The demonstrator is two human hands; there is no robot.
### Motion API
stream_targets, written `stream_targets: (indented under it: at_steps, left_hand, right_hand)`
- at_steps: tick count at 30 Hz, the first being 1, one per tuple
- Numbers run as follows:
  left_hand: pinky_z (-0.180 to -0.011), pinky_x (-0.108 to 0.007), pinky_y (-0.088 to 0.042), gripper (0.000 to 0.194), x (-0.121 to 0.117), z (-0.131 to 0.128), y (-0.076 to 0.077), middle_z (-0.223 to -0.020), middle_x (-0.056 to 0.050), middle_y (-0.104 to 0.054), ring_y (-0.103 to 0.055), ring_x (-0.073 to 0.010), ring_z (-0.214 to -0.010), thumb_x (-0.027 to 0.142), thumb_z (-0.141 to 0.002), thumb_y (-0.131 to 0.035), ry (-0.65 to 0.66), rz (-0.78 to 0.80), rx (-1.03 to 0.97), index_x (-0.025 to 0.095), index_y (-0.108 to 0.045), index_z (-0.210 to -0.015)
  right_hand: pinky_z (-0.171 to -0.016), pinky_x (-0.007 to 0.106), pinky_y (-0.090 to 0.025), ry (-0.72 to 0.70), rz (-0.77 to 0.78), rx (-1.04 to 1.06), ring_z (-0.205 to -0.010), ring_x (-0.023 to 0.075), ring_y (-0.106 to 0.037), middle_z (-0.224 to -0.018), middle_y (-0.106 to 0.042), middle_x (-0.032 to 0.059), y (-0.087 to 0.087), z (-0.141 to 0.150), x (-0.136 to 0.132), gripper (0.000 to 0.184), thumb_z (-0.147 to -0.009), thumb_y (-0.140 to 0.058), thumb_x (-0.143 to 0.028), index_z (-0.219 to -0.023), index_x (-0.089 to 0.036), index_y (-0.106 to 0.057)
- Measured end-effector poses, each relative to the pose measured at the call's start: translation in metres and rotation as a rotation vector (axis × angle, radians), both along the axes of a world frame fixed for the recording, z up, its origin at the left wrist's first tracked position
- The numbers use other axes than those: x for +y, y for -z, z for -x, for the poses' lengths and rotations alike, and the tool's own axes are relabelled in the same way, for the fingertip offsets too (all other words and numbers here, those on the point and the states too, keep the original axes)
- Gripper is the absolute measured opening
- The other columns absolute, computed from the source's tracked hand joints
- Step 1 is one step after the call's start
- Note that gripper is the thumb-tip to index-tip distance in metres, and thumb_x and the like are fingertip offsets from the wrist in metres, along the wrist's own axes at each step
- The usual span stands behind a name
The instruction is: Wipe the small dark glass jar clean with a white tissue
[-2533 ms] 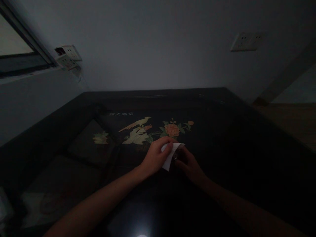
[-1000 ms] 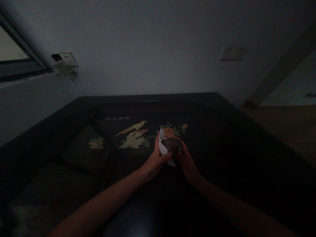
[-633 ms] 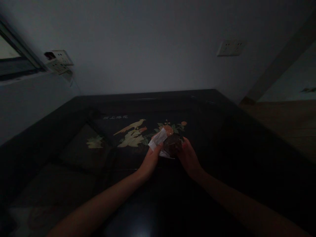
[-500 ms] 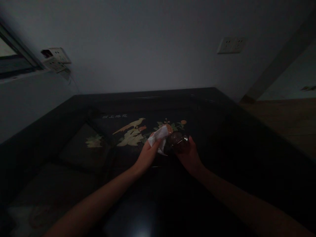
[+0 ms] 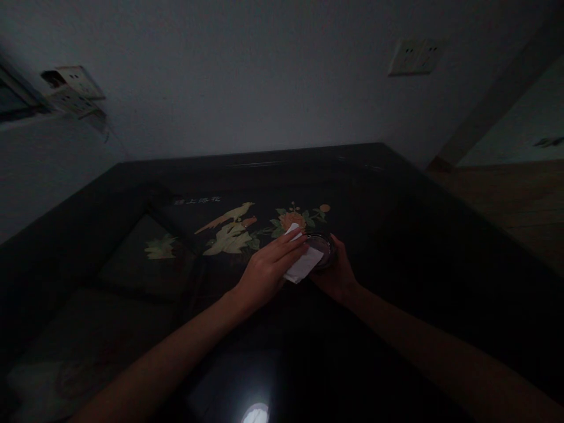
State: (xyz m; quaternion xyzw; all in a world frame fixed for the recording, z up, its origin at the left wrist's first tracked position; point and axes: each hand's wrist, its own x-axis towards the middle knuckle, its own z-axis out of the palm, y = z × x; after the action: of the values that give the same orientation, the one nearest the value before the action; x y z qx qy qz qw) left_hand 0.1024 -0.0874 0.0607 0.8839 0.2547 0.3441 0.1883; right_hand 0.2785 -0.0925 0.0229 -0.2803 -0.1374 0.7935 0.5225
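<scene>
My left hand (image 5: pixel 268 265) holds a folded white tissue (image 5: pixel 306 264), with the fingers laid over it. Part of the tissue reaches across the opening of a round, dark, see-through container (image 5: pixel 326 249) that looks like glass. My right hand (image 5: pixel 337 279) is closed around the container's right and lower side, keeping it tilted so its round rim faces me. Both hands are over a glossy black table (image 5: pixel 264 329). How close the container's bottom is to the tabletop cannot be made out in the dim light.
The tabletop carries a coloured bird-and-flower picture (image 5: pixel 231 232) and a light reflection (image 5: pixel 255 413). A pale wall (image 5: pixel 247 82) stands behind it, with sockets at right (image 5: pixel 416 57) and left (image 5: pixel 79 82). Wooden floor (image 5: pixel 506 200) shows at the right.
My left hand has moved right and turned palm-down, bringing the tissue onto the container's opening. My right hand has tilted the container so its round rim shows. The view has shifted slightly.
</scene>
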Motion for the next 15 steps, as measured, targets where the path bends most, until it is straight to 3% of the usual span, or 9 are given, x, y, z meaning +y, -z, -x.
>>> stream_targets:
  at_steps: [4, 8, 11, 15]
  left_hand:
    - [-0.111, -0.05, -0.031, 0.049, -0.0013, -0.0028, -0.0001, -0.143, -0.013, -0.042, -0.027, -0.0264, -0.139, 0.012, -0.089, -0.044, 0.004, -0.076, 0.144, 0.019, -0.042, -0.137]
    - [-0.11, -0.053, -0.03, 0.055, -0.0012, -0.0045, 0.0039, -0.144, -0.019, -0.037, -0.024, -0.0317, -0.139, 0.011, -0.085, -0.049, -0.092, -0.17, 0.249, 0.013, -0.037, -0.139]
    - [-0.108, -0.05, -0.036, 0.05, -0.0015, -0.0039, 0.0048, -0.135, -0.017, -0.047, -0.034, -0.0303, -0.133, 0.012, -0.087, -0.048, -0.108, -0.178, 0.261, 0.013, -0.042, -0.136]
    - [-0.105, -0.046, -0.04, 0.039, -0.0027, -0.001, 0.0017, -0.126, -0.013, -0.057, -0.05, -0.0255, -0.123, 0.017, -0.09, -0.044, -0.011, -0.065, 0.162, 0.019, -0.053, -0.128]
  right_hand:
    - [-0.075, 0.03, -0.05, 0.016, 0.016, 0.037, -0.078, 0.0178, -0.064, -0.081, -0.072, -0.0018, -0.0002, 0.0002, 0.001, 0.035, -0.084, -0.045, -0.051, -0.09, -0.024, -0.067]
    - [-0.074, 0.031, -0.051, 0.08, 0.022, 0.028, -0.078, 0.0183, -0.065, -0.083, -0.073, -0.0026, -0.0005, 0.001, 0.0016, 0.033, -0.084, -0.044, -0.047, -0.086, -0.025, -0.067]
    - [-0.073, 0.032, -0.051, 0.083, 0.042, 0.009, -0.078, 0.0191, -0.065, -0.081, -0.073, -0.0022, 0.0014, 0.0007, 0.0013, 0.033, -0.084, -0.044, -0.047, -0.085, -0.024, -0.067]
    - [-0.076, 0.036, -0.051, 0.058, -0.004, -0.011, -0.085, 0.0218, -0.064, -0.081, -0.072, -0.0002, 0.0056, -0.0005, 0.0019, 0.035, -0.083, -0.044, -0.05, -0.086, -0.023, -0.067]
